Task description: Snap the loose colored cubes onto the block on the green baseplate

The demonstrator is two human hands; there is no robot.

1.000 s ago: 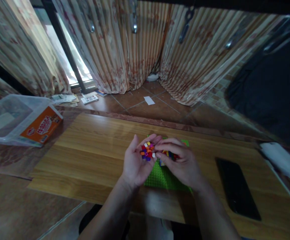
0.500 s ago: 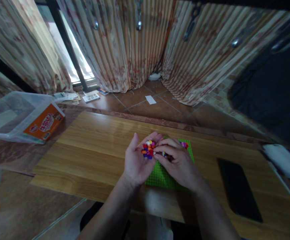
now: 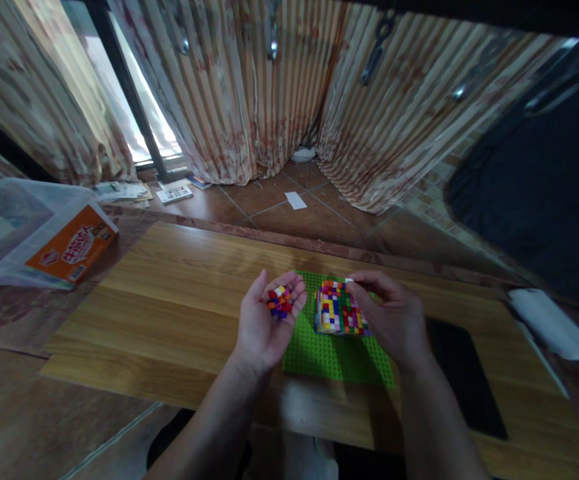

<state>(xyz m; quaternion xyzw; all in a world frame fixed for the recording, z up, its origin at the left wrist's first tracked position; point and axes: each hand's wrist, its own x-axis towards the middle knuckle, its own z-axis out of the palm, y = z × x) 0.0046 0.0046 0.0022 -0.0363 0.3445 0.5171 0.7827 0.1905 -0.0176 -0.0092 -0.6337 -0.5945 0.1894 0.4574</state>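
My left hand point(image 3: 264, 327) is held palm up and cupped, with a heap of small toy bricks point(image 3: 279, 304) in red, orange, purple, yellow and white on it. To its right, a low block of many-coloured toy bricks point(image 3: 336, 312) stands on a green studded baseplate point(image 3: 329, 363). Over the block's right side reaches my right hand point(image 3: 394, 317), its thumb and index finger pinched on a small white brick point(image 3: 349, 281) at the far edge. Whether that brick touches the block I cannot tell. The hand hides the block's right part.
The baseplate lies on a wooden table point(image 3: 169, 313). A dark flat slab point(image 3: 469, 380) lies right of my right forearm, with a whitish flat object point(image 3: 556, 323) beyond it. A clear plastic bin point(image 3: 24, 220) with an orange label stands at the far left.
My right hand has moved from the left palm to the right, over the brick block, carrying a white brick. My left hand has drifted slightly left, and the block shows more fully.
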